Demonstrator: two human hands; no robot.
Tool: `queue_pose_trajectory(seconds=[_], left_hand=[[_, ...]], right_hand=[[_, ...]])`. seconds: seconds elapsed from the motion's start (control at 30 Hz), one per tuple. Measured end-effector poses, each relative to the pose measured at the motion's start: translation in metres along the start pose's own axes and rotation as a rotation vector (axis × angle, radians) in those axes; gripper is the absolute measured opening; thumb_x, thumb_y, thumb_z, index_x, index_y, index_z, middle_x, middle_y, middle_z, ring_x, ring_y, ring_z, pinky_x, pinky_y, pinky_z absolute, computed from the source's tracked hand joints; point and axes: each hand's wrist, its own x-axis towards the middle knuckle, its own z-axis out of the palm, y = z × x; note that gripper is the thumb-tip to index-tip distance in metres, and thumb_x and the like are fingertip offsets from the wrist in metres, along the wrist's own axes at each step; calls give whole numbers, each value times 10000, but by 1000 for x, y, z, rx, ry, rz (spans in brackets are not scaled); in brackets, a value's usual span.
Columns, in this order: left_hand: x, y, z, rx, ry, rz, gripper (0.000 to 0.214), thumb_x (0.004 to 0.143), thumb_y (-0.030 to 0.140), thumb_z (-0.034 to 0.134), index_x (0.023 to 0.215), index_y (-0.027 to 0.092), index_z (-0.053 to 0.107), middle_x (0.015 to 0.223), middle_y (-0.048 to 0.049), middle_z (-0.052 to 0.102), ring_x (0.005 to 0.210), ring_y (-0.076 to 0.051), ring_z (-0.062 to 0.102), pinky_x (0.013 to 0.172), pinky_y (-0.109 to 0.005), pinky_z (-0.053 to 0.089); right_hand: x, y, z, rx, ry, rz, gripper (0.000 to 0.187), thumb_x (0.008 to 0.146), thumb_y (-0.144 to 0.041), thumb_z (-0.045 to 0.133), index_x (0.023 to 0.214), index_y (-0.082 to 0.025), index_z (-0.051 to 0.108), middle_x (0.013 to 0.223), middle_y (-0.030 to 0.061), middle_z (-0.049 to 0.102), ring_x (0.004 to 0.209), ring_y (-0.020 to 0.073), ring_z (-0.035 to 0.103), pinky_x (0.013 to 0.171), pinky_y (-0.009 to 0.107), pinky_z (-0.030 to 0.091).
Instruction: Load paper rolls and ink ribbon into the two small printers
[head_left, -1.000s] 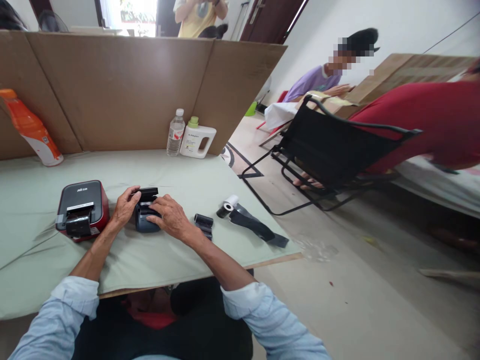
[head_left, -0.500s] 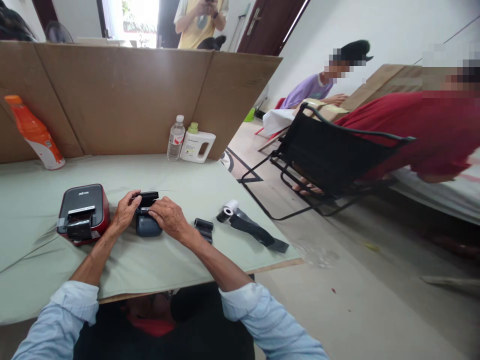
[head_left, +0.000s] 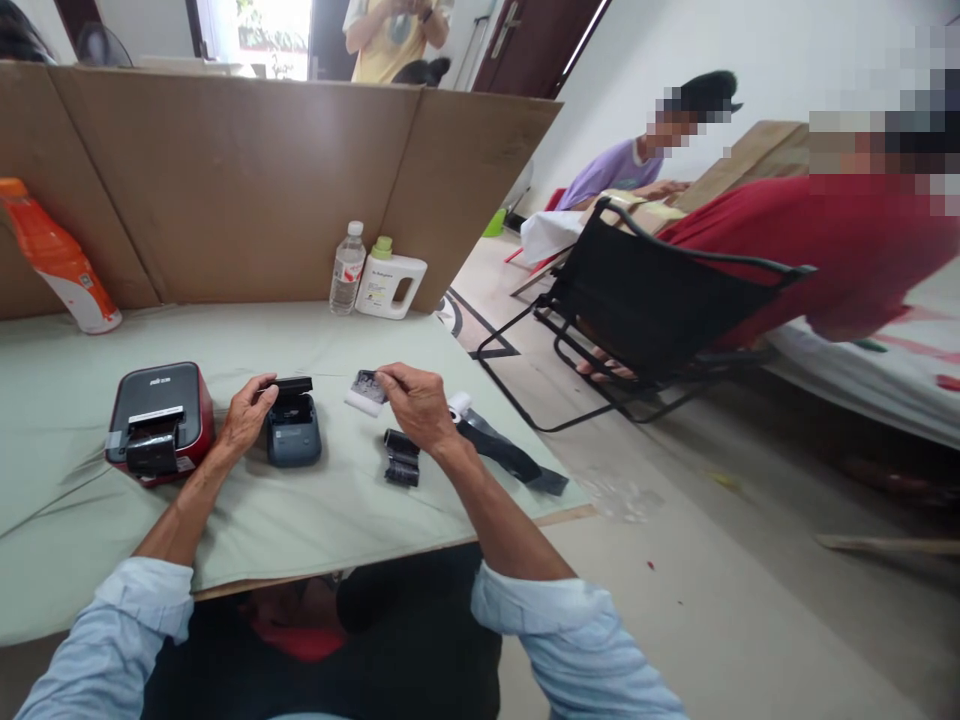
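Note:
A small dark blue-grey label printer (head_left: 294, 442) sits on the table with its black lid (head_left: 293, 385) raised. My left hand (head_left: 249, 410) pinches the left end of that lid. To the right, my right hand (head_left: 421, 402) is closed on a short strip of paper (head_left: 366, 392), dark and patterned at the top, white at the bottom. The strip hangs just above the cloth, apart from the printer. Below my right hand lies a curled dark ribbon roll (head_left: 402, 460). A red and black printer (head_left: 161, 420) stands left of my left hand, a black strip coming out of its front.
A white roll with a long black ribbon (head_left: 510, 455) lies by the table's right edge. Along the cardboard screen (head_left: 247, 190) stand an orange bottle (head_left: 64, 262), a clear water bottle (head_left: 347, 270) and a white jug (head_left: 391, 283). A black folding chair (head_left: 667, 290) holds a seated person.
My right hand has left the small printer and moved right, carrying the paper strip. My left hand stays at the raised lid, and the printer's open inside now shows.

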Motion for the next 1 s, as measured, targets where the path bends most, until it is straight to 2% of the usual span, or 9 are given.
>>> queue_pose_trajectory(seconds=[0.13,0.23,0.3,0.4,0.57,0.67,0.83,1.0], left_hand=[[0,2,-1,5,-1,-4,542,879,571,643,1250,182,718,1248,-94,743,1156,-252,684,1063,-386,525],[0,3,-1,11,3,-3,564,874,583,642,1250,170,718,1235,-102,741,1148,-255,682,1056,-389,526],[0,3,-1,13,6,-2,574,870,593,644,1251,169,718,1224,-100,743,1130,-252,682,1049,-390,527],[1,3,-1,8,6,-1,572,861,605,656,1239,182,726,1209,-88,751,1106,-247,684,1041,-385,527],[3,5,-2,27,10,2,598,849,622,669,1254,186,728,1218,-87,752,1092,-249,681,1014,-378,538],[3,7,-4,48,2,12,618,841,619,675,1272,179,720,1220,-93,752,1079,-251,688,1001,-378,554],[-4,10,-6,57,-36,34,601,832,584,698,1295,201,708,1231,-92,756,1106,-267,703,967,-374,589],[-8,8,-11,19,-114,50,613,812,530,723,1318,185,688,1390,-132,681,1272,-303,652,1112,-438,531]], right_hand=[[-1,33,-11,-330,-39,33,252,999,-274,535,917,-202,762,911,90,770,832,233,682,788,333,494],[-11,44,-12,-482,-126,44,214,1000,-235,556,999,-205,768,1043,113,772,951,264,693,824,354,500],[-26,43,-13,-496,-163,-13,191,999,-235,586,1074,-211,760,1125,119,758,1046,284,680,851,368,508],[-54,34,-17,-500,-147,-72,173,1017,-257,596,1099,-221,744,1187,129,730,1123,299,650,873,384,511],[-89,23,-22,-598,-235,122,210,1010,-413,654,1078,-221,705,1080,124,699,974,289,660,753,363,491],[-95,23,-18,-561,-266,193,285,998,-439,671,1171,-213,673,1142,125,678,996,288,670,749,356,488],[-99,30,-10,-365,-215,207,375,978,-398,690,1290,-202,622,1180,99,665,975,238,676,836,354,509],[-98,37,-13,-273,-239,262,183,941,-300,673,1097,-204,674,1040,59,683,907,210,658,832,341,498]])
